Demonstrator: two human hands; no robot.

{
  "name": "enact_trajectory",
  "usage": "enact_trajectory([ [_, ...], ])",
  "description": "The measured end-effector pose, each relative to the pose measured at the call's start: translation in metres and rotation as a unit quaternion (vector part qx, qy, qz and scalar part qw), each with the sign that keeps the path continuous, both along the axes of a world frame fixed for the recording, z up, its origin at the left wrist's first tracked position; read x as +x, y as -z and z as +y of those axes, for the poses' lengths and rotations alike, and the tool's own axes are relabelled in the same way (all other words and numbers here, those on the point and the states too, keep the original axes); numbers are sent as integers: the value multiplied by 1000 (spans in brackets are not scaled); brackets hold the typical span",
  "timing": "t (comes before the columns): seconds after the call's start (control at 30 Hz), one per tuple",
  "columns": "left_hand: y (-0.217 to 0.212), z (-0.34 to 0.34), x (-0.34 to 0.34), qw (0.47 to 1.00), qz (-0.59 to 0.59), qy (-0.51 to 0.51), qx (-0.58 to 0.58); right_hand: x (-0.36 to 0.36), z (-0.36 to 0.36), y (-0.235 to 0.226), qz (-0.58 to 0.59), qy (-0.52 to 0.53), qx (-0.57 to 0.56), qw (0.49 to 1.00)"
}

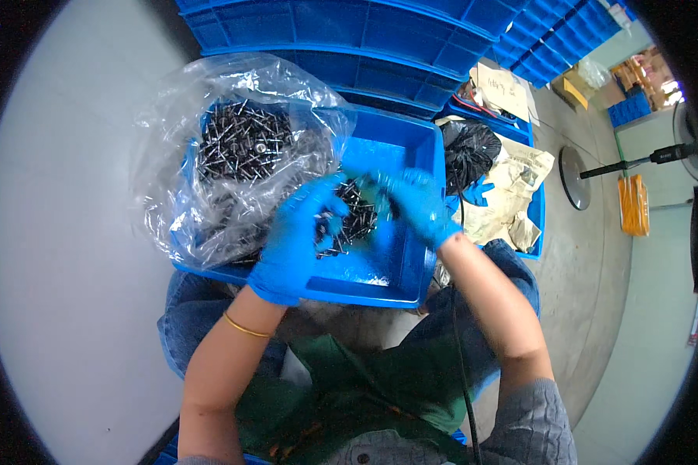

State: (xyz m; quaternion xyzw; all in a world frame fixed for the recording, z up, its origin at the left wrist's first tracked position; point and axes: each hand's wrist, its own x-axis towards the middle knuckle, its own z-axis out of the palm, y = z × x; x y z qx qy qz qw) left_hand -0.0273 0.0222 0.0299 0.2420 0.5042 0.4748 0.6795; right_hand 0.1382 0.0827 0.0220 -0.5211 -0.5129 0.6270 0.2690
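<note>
Both my hands wear blue gloves and work over a shallow blue plastic bin (364, 291). My left hand (295, 232) is at the bin's middle, palm turned inward and fingers curled; what they hold, if anything, cannot be made out. Beside its fingers lies a loose pile of small dark metal pieces with thin shiny pins (358, 217), resembling blind rivets. My right hand (420, 205) hovers over the right part of the bin, its fingers smeared by motion near the pile. A clear plastic bag (244, 209), its mouth open, holds many more such pieces (244, 143) in the bin's left part.
Stacked blue crates (349, 31) stand behind the bin. On the right, another blue crate (537, 225) holds brown paper (512, 194) and a black plastic bag (473, 151). A black cable (459, 349) hangs past my right arm. A white wall (70, 232) rises at left.
</note>
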Motion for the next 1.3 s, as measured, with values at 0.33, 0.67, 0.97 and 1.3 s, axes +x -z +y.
enact_trajectory([
  [0.33,-16,4,-29,990,-94,-109,13,-26,50,148,-395,-214,292,844],
  [0.67,-2,0,-28,996,-10,-76,43,-45,50,174,-449,-209,361,790],
  [0.97,6,6,-23,986,-117,-118,-29,-14,40,117,-346,-235,341,842],
  [1.3,-2,-7,11,995,20,69,63,13,-31,15,33,-48,247,967],
])
